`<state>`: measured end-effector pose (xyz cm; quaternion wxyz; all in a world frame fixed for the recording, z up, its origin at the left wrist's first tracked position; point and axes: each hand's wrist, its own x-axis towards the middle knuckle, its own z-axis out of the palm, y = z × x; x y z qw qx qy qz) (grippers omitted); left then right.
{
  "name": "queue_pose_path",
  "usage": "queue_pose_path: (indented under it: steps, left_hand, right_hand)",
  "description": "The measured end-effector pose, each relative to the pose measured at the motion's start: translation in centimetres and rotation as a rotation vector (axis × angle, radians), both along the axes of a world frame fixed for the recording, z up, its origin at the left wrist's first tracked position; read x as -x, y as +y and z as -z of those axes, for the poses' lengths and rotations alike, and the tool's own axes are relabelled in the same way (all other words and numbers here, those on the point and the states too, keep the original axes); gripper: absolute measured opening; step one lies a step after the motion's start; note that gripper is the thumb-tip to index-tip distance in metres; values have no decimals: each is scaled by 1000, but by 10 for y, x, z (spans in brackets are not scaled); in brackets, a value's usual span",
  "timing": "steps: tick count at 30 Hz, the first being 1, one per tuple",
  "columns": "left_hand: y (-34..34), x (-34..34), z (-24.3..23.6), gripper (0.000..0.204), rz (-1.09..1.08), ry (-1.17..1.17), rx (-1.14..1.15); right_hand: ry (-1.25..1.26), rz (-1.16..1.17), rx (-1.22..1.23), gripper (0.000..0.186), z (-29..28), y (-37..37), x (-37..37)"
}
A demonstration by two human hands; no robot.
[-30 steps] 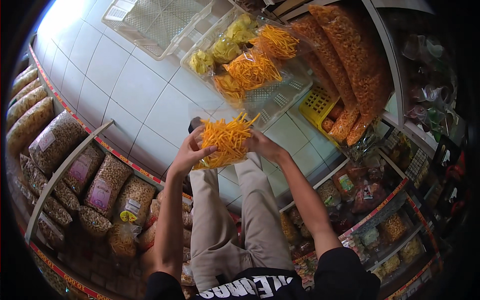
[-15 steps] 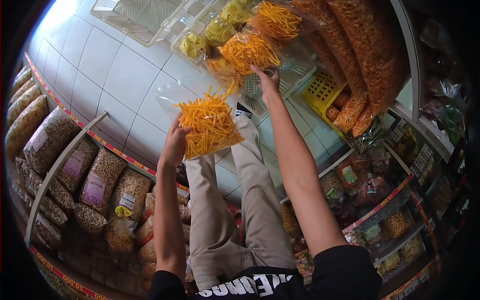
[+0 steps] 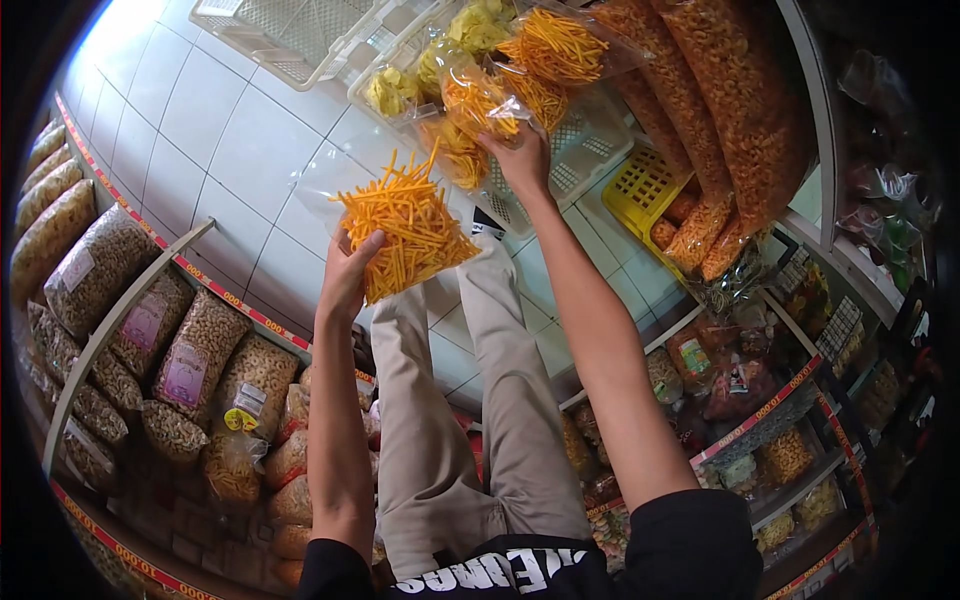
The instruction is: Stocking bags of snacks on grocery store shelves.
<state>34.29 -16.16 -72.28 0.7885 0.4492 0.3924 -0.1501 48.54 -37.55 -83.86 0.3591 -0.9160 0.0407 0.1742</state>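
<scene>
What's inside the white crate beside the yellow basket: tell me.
The white crate holds clear bags of orange sticks and yellow chips. An orange bag in the right grip partly hides another behind it. The crate floor beneath the bags is covered, so unseen.

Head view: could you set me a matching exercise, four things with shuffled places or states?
1. Bare left hand
2. Bare right hand
3. Yellow perforated plastic basket
4. Beige cloth trousers

A. Right of the rectangular white plastic crate
B. On the person's legs
C. Gripping the clear bag of orange sticks nearest the trousers
D. Holding another such bag, over the crate

Pairs: 1-C, 2-D, 3-A, 4-B
</scene>
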Motion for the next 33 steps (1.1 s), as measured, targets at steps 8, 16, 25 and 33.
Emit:
queue_pose_path:
  steps: [8, 16, 25, 33]
  left_hand:
    - [14, 17, -8, 59, 1, -24, 59]
    - [-2, -11, -9, 74, 111, -167, 251]
    - [-12, -12, 6, 81, 17, -92, 393]
    - [-8, -10, 17, 74, -178, -81, 336]
  right_hand:
    - [247, 266, -729, 38, -107, -38, 24]
    - [517, 84, -795, 36, -139, -33, 30]
    - [747, 287, -957, 59, -124, -30, 13]
    - [-102, 428, -313, 54, -66, -61, -92]
